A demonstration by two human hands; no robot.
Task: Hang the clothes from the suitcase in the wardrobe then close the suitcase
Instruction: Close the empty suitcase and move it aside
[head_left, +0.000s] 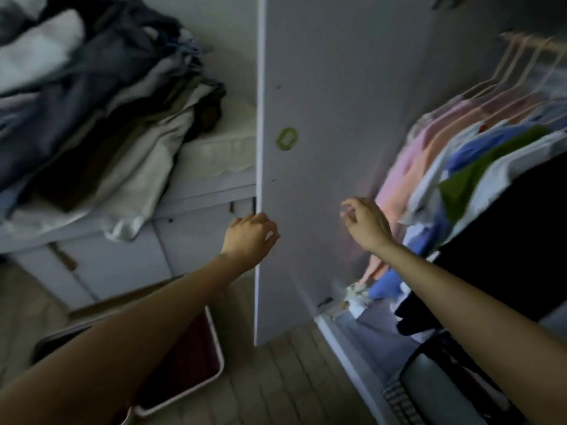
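Nearest, at the lower left of the frame, an open container with a dark red lining and a pale rim (211,378) lay on the wooden floor; it was probably the suitcase, though only a part showed under the left forearm. Further in, the left hand (250,237) held the edge of the white wardrobe door (306,179) near the middle of the frame, its fingers (245,220) wrapped around that edge. The right hand (365,223) hovered just right of it, fingers loosely bent and a little apart, holding nothing. Beyond, at the right, hung clothes (478,142) in pink, blue, green and white filled the rail on pale hangers. At the upper left, a heap of folded clothes (92,102) rested on a ledge. If the door was swung, I judged that it could strike the suitcase below, or pinch the wrapped fingers.
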